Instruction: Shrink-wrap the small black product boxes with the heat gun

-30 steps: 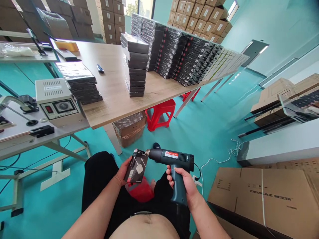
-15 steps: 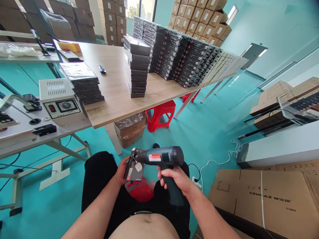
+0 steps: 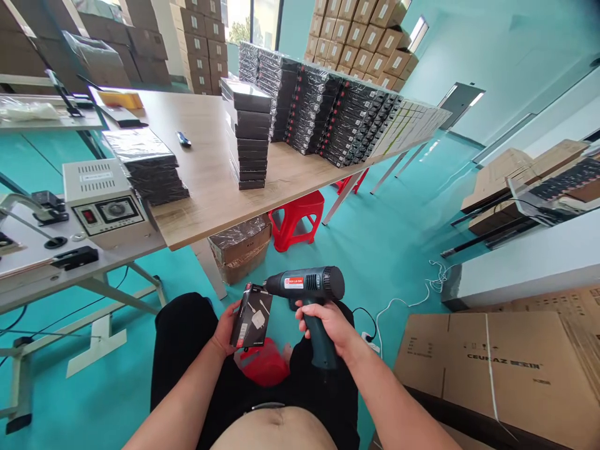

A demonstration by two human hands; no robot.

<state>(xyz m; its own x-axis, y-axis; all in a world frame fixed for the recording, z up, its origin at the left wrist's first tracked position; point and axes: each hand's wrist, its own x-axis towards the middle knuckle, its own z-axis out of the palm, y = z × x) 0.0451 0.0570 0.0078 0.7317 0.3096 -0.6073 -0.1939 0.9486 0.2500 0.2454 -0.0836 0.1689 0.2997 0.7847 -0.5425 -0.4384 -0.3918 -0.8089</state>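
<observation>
Left grip (image 3: 225, 329) and right grip (image 3: 327, 321) curled, both forearms (image 3: 187, 382) angled inward

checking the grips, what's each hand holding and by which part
The left hand holds the box by its left side; the right hand holds the heat gun by its handle.

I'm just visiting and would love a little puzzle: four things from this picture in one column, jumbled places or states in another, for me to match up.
Things
1. Heat gun
2. Black charger box
3. Beige control box
4. CEUKAZ carton

Places or states
A. Standing on the white bench
B. Held in the left hand
C. Crossed by a white strap
D. Held in the right hand

Right pairs: 1-D, 2-B, 3-A, 4-C
</observation>
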